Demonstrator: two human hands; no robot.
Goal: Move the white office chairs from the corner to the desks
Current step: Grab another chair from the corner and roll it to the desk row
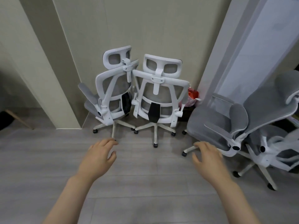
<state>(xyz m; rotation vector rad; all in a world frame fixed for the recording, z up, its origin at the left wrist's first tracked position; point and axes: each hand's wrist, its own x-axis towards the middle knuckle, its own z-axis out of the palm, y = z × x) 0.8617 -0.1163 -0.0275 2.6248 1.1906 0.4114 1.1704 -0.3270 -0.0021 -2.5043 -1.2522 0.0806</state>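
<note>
Two white office chairs with grey mesh stand side by side against the corner wall, backs towards me: the left chair (111, 94) is turned slightly, the middle chair (159, 101) faces the wall squarely. A third chair (216, 125) with a grey seat stands at the right, and a further chair (271, 152) is partly cut off behind it. My left hand (98, 156) reaches forward over the floor, fingers relaxed, holding nothing, short of the left chair's base. My right hand (206, 156) is stretched out, also holding nothing, close to the third chair's seat edge.
A wall pillar (53, 78) juts out at the left. A tall white panel (252, 46) leans along the right. A red and white bag (192, 96) sits in the corner behind the chairs. Grey plank floor (145, 183) lies between me and the chairs.
</note>
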